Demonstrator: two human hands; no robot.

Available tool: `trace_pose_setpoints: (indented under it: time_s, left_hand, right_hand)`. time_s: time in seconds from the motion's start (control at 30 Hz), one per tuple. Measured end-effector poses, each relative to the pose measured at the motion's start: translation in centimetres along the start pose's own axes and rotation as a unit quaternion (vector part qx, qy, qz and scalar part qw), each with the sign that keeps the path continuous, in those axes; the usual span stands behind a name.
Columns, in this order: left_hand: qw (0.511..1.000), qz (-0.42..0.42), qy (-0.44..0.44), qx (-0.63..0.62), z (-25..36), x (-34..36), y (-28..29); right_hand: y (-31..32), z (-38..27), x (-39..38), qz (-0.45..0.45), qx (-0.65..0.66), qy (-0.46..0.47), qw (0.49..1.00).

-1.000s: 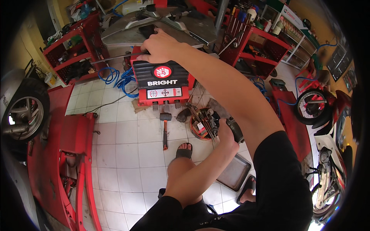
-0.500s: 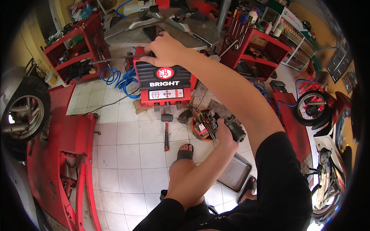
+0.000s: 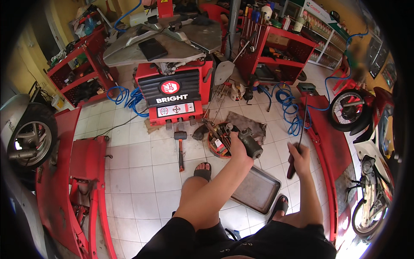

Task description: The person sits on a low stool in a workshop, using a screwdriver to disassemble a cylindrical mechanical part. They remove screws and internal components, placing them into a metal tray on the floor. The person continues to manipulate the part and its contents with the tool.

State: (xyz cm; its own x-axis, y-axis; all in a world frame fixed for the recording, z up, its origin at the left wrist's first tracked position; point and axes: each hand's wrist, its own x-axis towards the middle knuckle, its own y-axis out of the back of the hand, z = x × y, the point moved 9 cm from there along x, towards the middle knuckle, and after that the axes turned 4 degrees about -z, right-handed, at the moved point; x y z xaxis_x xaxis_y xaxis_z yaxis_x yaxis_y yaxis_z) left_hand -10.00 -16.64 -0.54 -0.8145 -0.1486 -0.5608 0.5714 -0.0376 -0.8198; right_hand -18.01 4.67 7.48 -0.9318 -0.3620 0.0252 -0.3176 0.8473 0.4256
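The right grip (image 3: pixel 300 159) is closed on a long, thin-shafted tool (image 3: pixel 292 169) by its dark handle, shaft pointing up, over the floor to the right of a shallow metal tray (image 3: pixel 257 189). The left grip (image 3: pixel 239 146) is folded about a dark, rounded power tool (image 3: pixel 251 143) beside an orange basket (image 3: pixel 210 146) of hand tools; the hand hides the handle, so the finger placement is hard to tell.

The floor (image 3: pixel 133 177) is pale square tile with darker joints. On it lie a hammer (image 3: pixel 180 151), head toward the red machine (image 3: pixel 174 93), and a grey rag (image 3: pixel 248 125). The machine's grey table (image 3: pixel 125 52) bears a flat black block (image 3: pixel 153 48). Loose blue hoses (image 3: pixel 293 114) lie to either side, red shelving (image 3: pixel 282 52) stands behind, and red ramps (image 3: pixel 56 168) flank the workspace, with motorcycle wheels (image 3: pixel 348 110) at both edges.
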Motion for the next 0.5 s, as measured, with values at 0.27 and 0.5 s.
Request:
trace_pose_setpoints:
  time_s: [0.27,0.5]
  left_hand:
    - [0.994,0.064,0.013,0.083,-4.9,1.9,3.3]
    - [0.995,0.015,0.007,0.098,-5.9,2.9,3.7]
  right_hand:
    - [-0.7,8.5,-5.1,-0.019,-0.017,-0.069,0.997]
    - [-10.8,-18.2,2.1,-0.057,-0.312,0.438,0.841]
